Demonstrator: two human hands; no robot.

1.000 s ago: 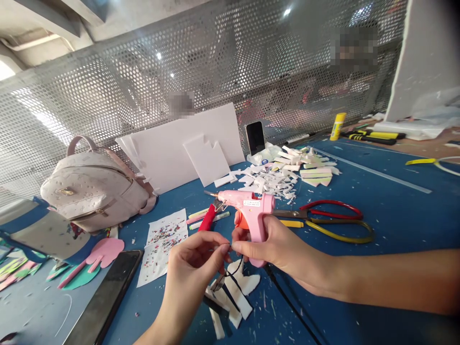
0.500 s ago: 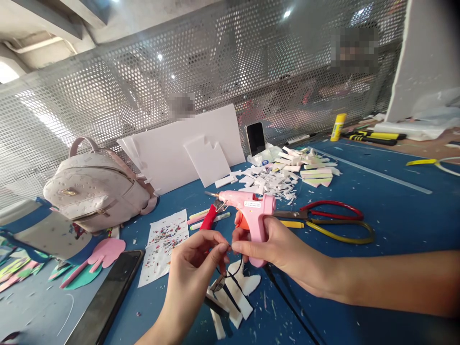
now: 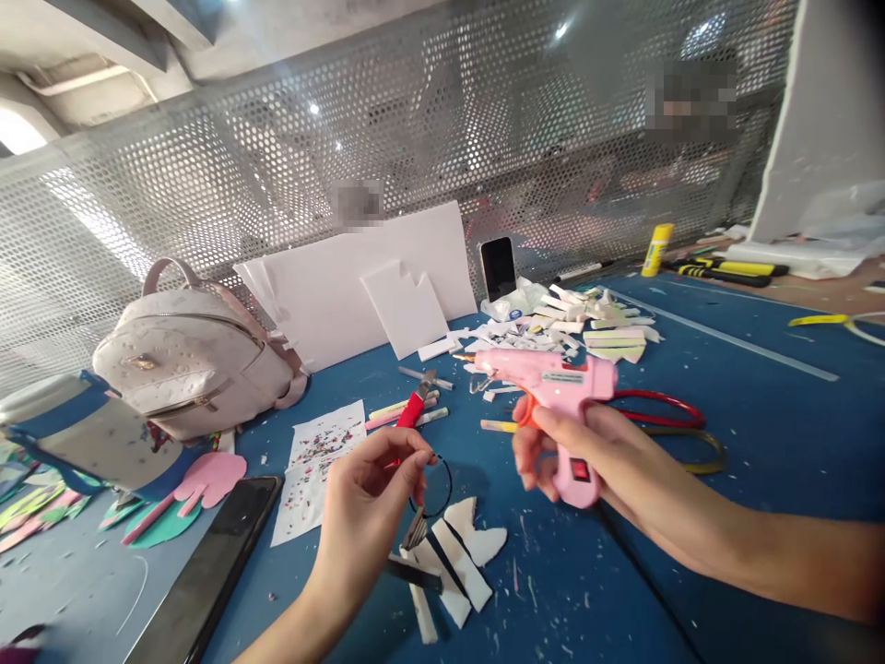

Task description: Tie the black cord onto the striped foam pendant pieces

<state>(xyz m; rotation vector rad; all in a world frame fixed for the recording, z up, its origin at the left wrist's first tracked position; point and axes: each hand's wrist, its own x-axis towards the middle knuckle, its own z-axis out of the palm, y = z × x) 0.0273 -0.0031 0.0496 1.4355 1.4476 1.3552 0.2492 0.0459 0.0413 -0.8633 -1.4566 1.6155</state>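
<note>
The left hand [image 3: 377, 484] pinches a thin black ring [image 3: 451, 481] between thumb and forefinger, the grip narrow and the other fingers curled in behind. The ring hangs from the fingertips on their right side, its loop roughly upright and facing the wearer, just above a small silvery piece [image 3: 416, 529]; whether those 2 touch, I cannot tell. The right hand [image 3: 619, 456] is wrapped round the handle of a pink glue gun [image 3: 563, 373], with fingers at the orange trigger [image 3: 526, 409]; whether the trigger is squeezed does not show. What matters in space is how gun and ring stand to each other: the gun's long axis runs nearly level across the view, nozzle to the left, so the tip points over and beyond the ring and not at it. The ring lies below the nozzle and nearer the wearer, clear of it, and the 2 hands stand apart with blue table [image 3: 553, 590] showing between them. Under the ring, white cut pieces [image 3: 477, 539] and a dark strip [image 3: 415, 573] lie close to the left wrist. A red-handled tool [image 3: 413, 409] lies just past the left hand, and scissors [image 3: 674, 406] lie partly hidden behind the gun
</note>
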